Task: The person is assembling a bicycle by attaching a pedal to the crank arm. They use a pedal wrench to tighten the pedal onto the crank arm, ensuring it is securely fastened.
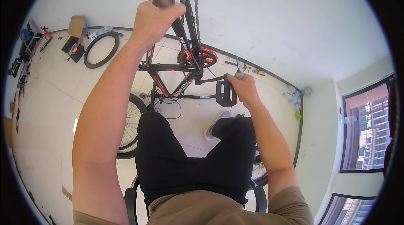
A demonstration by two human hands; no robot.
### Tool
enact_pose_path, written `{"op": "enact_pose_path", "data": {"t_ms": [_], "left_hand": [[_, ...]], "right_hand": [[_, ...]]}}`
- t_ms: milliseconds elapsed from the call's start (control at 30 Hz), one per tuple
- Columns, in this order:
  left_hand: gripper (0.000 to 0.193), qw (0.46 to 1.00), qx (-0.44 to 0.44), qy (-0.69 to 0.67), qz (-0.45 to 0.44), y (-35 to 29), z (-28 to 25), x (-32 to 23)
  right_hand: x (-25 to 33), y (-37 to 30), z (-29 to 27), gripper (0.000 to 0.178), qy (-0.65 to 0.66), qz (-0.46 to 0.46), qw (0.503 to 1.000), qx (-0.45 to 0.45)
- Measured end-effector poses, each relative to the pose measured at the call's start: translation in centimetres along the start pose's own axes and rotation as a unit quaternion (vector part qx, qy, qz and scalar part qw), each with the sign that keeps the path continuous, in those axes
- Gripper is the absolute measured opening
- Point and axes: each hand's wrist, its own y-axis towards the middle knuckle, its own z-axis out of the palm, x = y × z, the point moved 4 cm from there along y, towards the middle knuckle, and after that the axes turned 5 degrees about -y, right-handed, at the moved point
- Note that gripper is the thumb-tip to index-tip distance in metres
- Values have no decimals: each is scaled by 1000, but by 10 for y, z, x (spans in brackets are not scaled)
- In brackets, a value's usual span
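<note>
A black bicycle frame (171,68) with red and white markings stands tilted in front of my knees. At its upper end my left hand (153,22) is closed round a black part with a blurred rounded end (164,0); its kind is unclear. My right hand (246,88) is closed on a screwdriver (239,74), whose thin shaft points upward. That hand is against the outer end of the crank arm (212,79), beside the black pedal (226,94). The chain (196,10) runs up from the red-edged chainring (209,57). My fingertips are partly hidden.
A spoked wheel (132,119) is beside my left knee. Along the wall lie a loose tire (102,50), an open cardboard box (76,26), several hand tools (259,72) and plastic bottles (290,94). A chair armrest (131,204) is at my left side. Windows (366,124) are at right.
</note>
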Motion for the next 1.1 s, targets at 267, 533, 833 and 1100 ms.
{"op": "enact_pose_path", "data": {"t_ms": [267,533,833,1100], "left_hand": [[31,1000,3,9,7,-3,-1,-4],[31,1000,6,-3,4,-3,-1,-4],[31,1000,7,15,10,1,-2,1],[34,1000,-2,9,26,2,-1,5]], "right_hand": [[-3,5,-2,31,33,17,996,78],[-9,15,-8,24,-31,-8,998,55],[-27,20,6,24,200,150,963,98],[-53,23,28,27,464,142,840,243]]}}
